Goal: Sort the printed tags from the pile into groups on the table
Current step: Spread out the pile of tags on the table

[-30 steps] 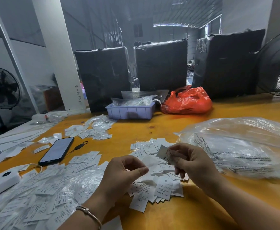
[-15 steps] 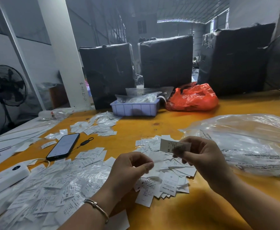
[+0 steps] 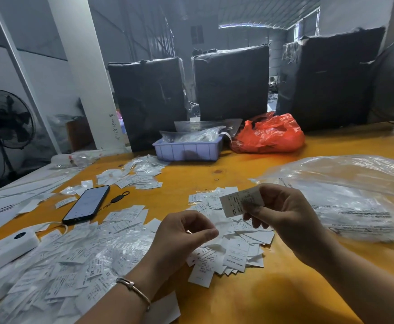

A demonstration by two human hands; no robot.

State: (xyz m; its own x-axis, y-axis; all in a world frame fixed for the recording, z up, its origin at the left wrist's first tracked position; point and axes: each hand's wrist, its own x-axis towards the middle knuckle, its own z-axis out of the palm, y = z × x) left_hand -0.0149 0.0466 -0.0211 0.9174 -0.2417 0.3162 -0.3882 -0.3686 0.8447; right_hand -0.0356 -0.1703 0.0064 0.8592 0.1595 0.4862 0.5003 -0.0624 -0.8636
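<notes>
My right hand [image 3: 284, 213] pinches one white printed tag [image 3: 239, 203] marked XS, held up above the middle pile of tags [image 3: 234, 252], where S tags show on top. My left hand [image 3: 182, 237] hovers over that pile's left edge with loosely curled fingers; I see nothing in it. A large spread of tags [image 3: 74, 256], some marked XS, lies on clear plastic at the near left. A smaller group of tags [image 3: 127, 215] sits beside the phone, and another group [image 3: 133, 176] lies farther back on the orange table [image 3: 214, 181].
A black phone [image 3: 86, 204] and a white device [image 3: 6, 250] lie at the left. A big clear plastic bag [image 3: 345, 195] fills the right side. A lavender tray [image 3: 189, 150], an orange bag [image 3: 268, 134] and black wrapped bundles [image 3: 149, 99] stand at the back.
My right hand has lifted the XS tag a little higher above the middle pile. My left hand stays in about the same place.
</notes>
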